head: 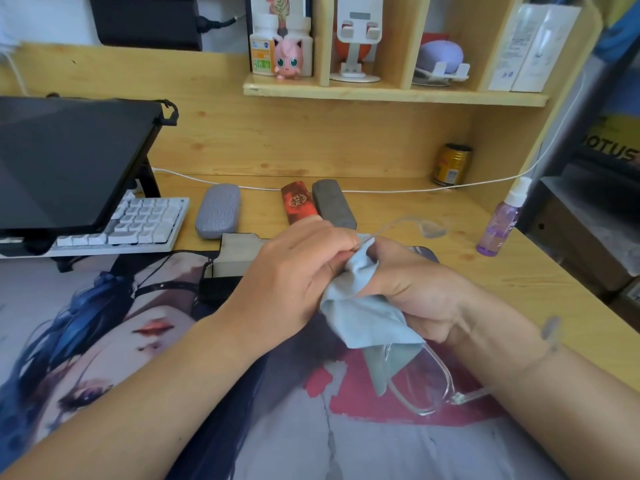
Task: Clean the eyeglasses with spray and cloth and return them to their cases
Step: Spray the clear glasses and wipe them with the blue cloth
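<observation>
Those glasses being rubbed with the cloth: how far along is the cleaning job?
Midway, it seems. Both hands, left and right, hold clear-framed glasses wrapped in a blue cloth, so wiping is under way. The spray bottle stands aside, perhaps already used. Left to do: casing. Three cases, grey, red and dark grey, lie closed.

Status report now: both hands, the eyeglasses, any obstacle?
Left hand and right hand grip blue cloth around clear-framed eyeglasses. Three cases shut behind. Nothing in the way.

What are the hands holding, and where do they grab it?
Both hands, left hand and right hand, pinch clear eyeglasses through a blue cloth, around one lens.
</observation>
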`<state>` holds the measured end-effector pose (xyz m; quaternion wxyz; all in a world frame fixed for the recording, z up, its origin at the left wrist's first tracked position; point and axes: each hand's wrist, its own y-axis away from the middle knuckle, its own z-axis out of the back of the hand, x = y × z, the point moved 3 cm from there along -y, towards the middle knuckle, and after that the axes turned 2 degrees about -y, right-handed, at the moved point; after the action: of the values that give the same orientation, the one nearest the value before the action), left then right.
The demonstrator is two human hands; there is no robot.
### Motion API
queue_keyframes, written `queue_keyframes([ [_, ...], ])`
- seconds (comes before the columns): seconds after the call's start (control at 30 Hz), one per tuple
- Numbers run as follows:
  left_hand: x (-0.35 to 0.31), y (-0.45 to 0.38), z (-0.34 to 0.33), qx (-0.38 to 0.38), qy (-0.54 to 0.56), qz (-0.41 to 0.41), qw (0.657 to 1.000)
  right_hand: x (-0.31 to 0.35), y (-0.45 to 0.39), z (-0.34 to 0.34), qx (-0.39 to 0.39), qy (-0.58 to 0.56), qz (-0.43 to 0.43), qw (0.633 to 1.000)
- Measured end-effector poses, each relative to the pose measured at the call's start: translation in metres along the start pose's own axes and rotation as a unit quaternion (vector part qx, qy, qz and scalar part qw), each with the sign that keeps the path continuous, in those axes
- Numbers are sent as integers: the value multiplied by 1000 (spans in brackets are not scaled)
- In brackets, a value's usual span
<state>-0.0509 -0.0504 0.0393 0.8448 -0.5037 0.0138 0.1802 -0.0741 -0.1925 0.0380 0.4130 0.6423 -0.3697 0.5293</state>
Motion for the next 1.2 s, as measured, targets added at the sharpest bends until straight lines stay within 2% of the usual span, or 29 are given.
queue_keyframes([
  [0.1, -1, -4, 5, -13, -4, -1, 1000, 4, 3, 2, -29, -72, 45, 996],
  [0.2, 0, -5, 11, -34, -46, 9, 998, 4, 2, 8, -64, -95, 56, 992],
  [0.3, 6, -2, 13, -49, -75, 40, 995, 4, 1, 13, -67, -78, 47, 994],
  [0.43, 17, 1, 23, -80, -112, 89, 987, 6, 7, 27, -53, 1, 19, 998],
  [0.5, 23, 2, 31, -104, -122, 120, 980, 8, 10, 37, -59, -22, 24, 998],
  [0.63, 33, 5, 41, -132, -129, 178, 967, 11, 8, 62, -219, -42, 74, 972],
  [0.7, 36, 6, 44, -146, -127, 207, 959, 7, 5, 77, -305, 71, 72, 947],
  [0.77, 39, 8, 47, -154, -121, 226, 954, 6, 6, 87, -360, 179, 71, 913],
  [0.83, 38, 9, 47, -141, -92, 238, 957, 9, 7, 92, -383, 207, 94, 895],
  [1.03, 9, 8, 19, -47, -42, 183, 981, 16, 6, 107, -410, 251, 142, 865],
  [1.2, 3, 10, 14, -31, -31, 108, 993, 19, 14, 118, -442, 131, 147, 875],
])
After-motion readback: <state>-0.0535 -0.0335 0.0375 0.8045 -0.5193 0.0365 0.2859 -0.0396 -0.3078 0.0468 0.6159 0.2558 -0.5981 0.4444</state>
